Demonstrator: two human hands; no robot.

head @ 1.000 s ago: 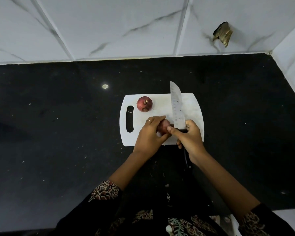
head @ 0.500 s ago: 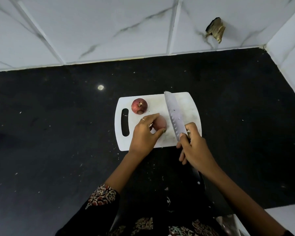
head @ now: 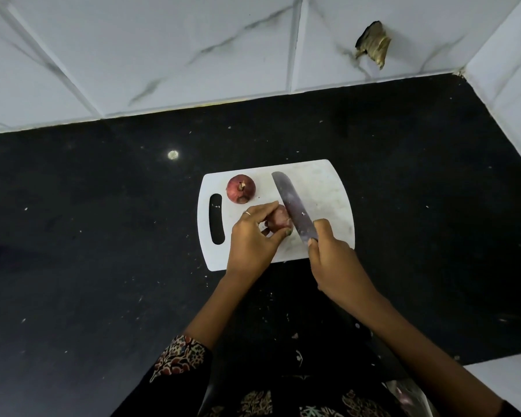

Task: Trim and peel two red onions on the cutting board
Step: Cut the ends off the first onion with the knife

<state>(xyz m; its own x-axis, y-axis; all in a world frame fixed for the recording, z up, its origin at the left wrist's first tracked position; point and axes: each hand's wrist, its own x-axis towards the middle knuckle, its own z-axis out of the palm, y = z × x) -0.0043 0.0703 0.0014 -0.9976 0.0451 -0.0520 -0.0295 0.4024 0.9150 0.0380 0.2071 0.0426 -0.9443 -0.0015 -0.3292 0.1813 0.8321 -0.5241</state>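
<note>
Onion [head: 279,220] gripped by left hand [head: 253,236]; right hand [head: 334,263] clasps knife [head: 294,206] beside it.

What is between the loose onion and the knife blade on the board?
Only bare white board shows between the loose onion and the blade in the head view. The held onion sits lower, in the left hand.

Head camera, 1 wide-angle view, looking forward and steeply down.

It looks from above the person's chest onto a black countertop [head: 103,236], with the white cutting board [head: 328,188] near frame centre. Both forearms enter from the bottom edge. The tiled wall [head: 163,49] fills the top, bent by the lens. No second view overlaps it.
</note>
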